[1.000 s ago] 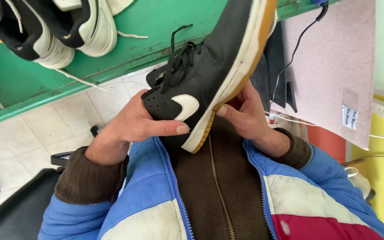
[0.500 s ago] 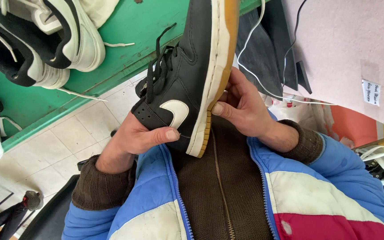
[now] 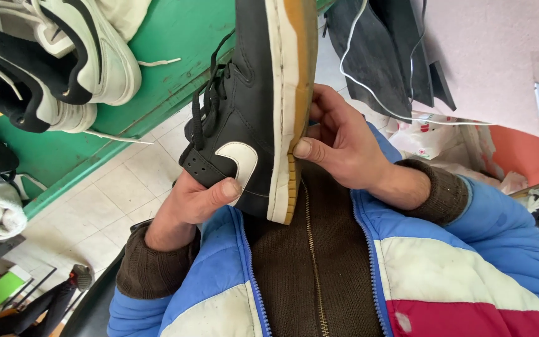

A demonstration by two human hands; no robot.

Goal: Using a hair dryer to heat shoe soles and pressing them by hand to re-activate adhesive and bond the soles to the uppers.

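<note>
A black sneaker (image 3: 247, 112) with black laces, a white side mark, a white midsole and a tan gum sole is held on its side above my lap, heel toward me. My left hand (image 3: 188, 203) cups the heel from below, thumb pressed on the side of the upper. My right hand (image 3: 341, 140) grips the sole edge, thumb tip against the seam where the sole meets the midsole near the heel. My sleeves are blue with brown knit cuffs.
A green bench (image 3: 157, 68) runs across the upper left, with white-and-black sneakers (image 3: 57, 56) on it. Pale tiled floor (image 3: 101, 206) lies below. Dark fabric with a white cord (image 3: 382, 56) and a pink board (image 3: 500, 56) are at the upper right.
The sneaker has swung from a diagonal tilt to nearly upright with the sole edge facing me. My right thumb has shifted down the sole seam; the view has panned left.
</note>
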